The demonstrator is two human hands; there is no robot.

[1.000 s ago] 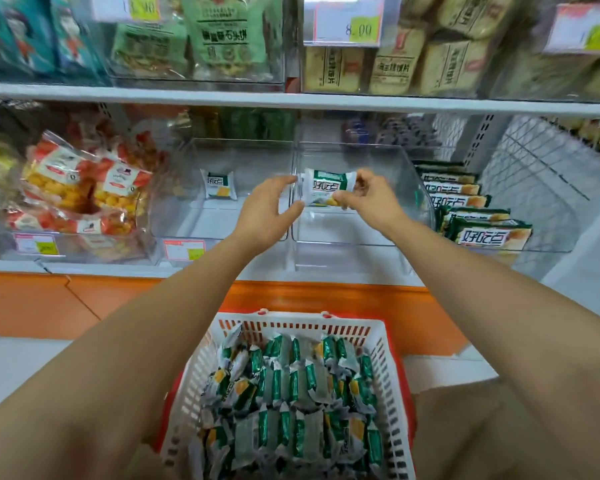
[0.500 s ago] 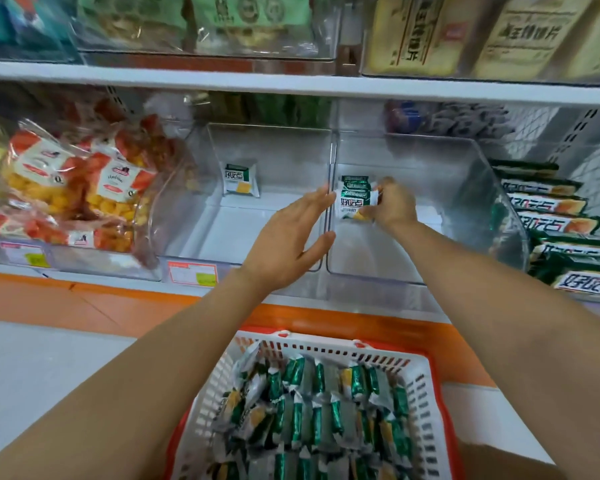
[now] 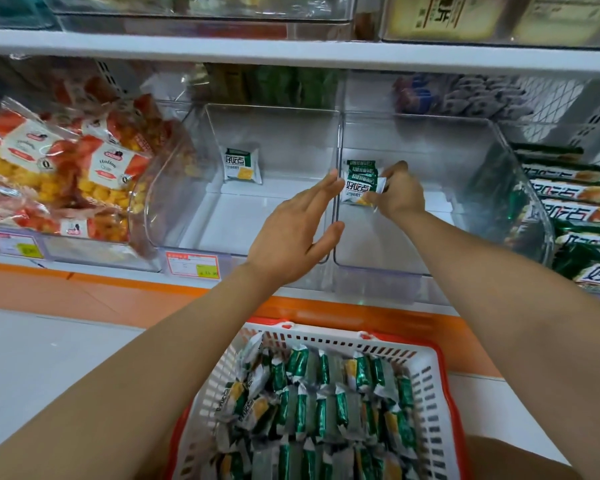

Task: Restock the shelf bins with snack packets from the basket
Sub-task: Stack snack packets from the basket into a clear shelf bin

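Two clear plastic bins stand side by side on the shelf. Inside the right bin (image 3: pixel 492 188), my right hand (image 3: pixel 400 194) pinches a green-and-white snack packet (image 3: pixel 359 183) upright near the bin's left wall. My left hand (image 3: pixel 293 233) hovers with straight fingers at the divider between the bins, its fingertips close to the packet. One identical packet (image 3: pixel 241 166) stands at the back of the left bin (image 3: pixel 194 188). Below, a white basket (image 3: pixel 426 368) with a red rim holds several of the same packets (image 3: pixel 312 407).
A bin of red-and-yellow snack bags (image 3: pixel 73 168) sits at the left. Stacked green packs (image 3: pixel 575 202) lie at the right of the shelf. A price tag (image 3: pixel 193 265) hangs on the shelf edge. Another shelf (image 3: pixel 291 51) runs overhead.
My right hand has carried the packet down and deeper into the right bin, turning it upright. My left hand has let go of it and opened beside the divider. The view has moved closer.
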